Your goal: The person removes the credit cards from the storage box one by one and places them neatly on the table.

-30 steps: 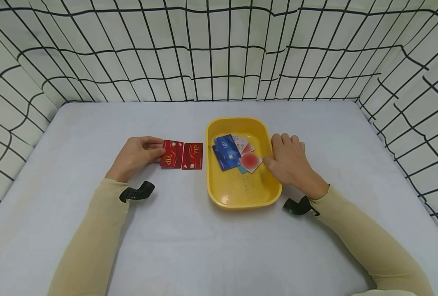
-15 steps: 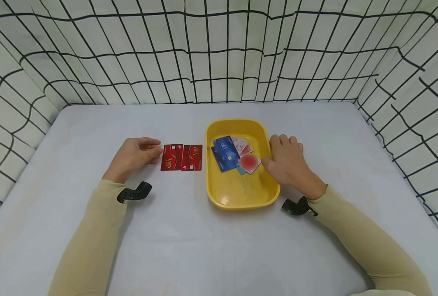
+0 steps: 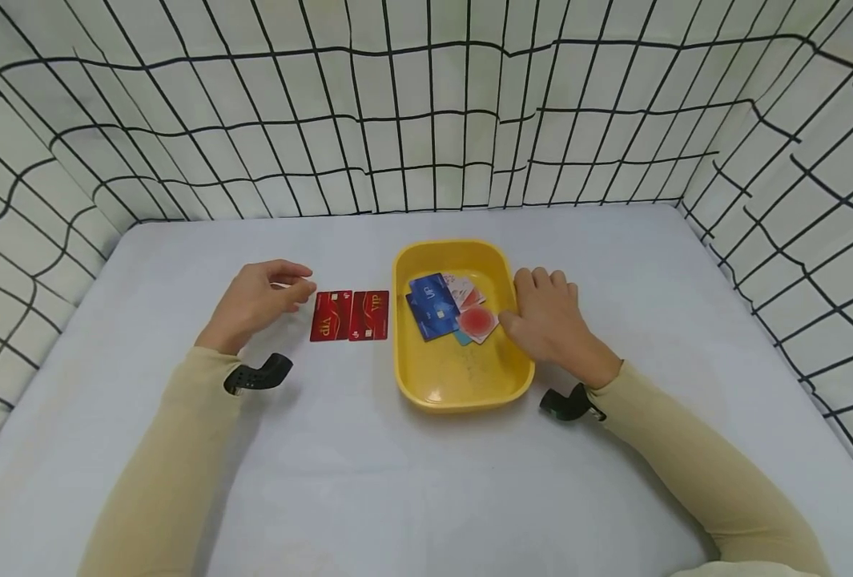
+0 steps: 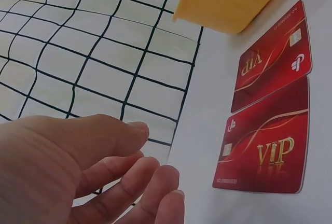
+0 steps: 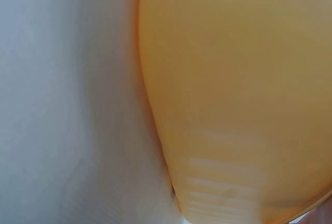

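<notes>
Two red VIP cards, one on the left (image 3: 331,316) and one on the right (image 3: 370,315), lie side by side on the white table, their long edges together and their prints facing opposite ways. My left hand (image 3: 253,300) hovers just left of them with loosely bent fingers and holds nothing; the left wrist view shows a gap between its fingertips and the left card. My right hand (image 3: 557,327) grips the right rim of a yellow tray (image 3: 462,389), thumb over the rim. The tray's outer wall fills much of the right wrist view, where most of that hand is hidden.
Inside the tray lie overlapping blue VIP cards (image 3: 435,306), a card with a red round pattern (image 3: 478,322), pinkish cards (image 3: 465,290) and a bit of a teal card (image 3: 464,338). Black-lined white walls (image 3: 412,112) border the table at the back and sides.
My left hand has let go of the left red card and drawn back up and left from it. The right hand stays on the tray. The head view has tilted slightly.
</notes>
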Demonstrator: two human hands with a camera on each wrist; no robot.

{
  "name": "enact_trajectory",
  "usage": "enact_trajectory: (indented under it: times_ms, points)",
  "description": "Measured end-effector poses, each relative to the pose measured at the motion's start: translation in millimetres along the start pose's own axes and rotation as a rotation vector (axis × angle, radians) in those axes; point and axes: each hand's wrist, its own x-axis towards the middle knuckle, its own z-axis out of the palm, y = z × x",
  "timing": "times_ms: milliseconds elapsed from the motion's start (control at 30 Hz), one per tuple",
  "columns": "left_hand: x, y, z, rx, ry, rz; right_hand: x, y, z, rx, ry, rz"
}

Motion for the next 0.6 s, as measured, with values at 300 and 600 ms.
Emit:
enact_trajectory:
  times_ms: [300, 600]
  points:
    - [2.1, 27.4, -3.7, 0.096, 0.004, 0.059, 1.2, 2.0, 2.1, 0.005, -0.007, -0.004]
    - [4.2, 59.8, -1.6, 0.218, 0.016, 0.159, 0.0, 2.5, 0.4, 0.01, 0.003, -0.009]
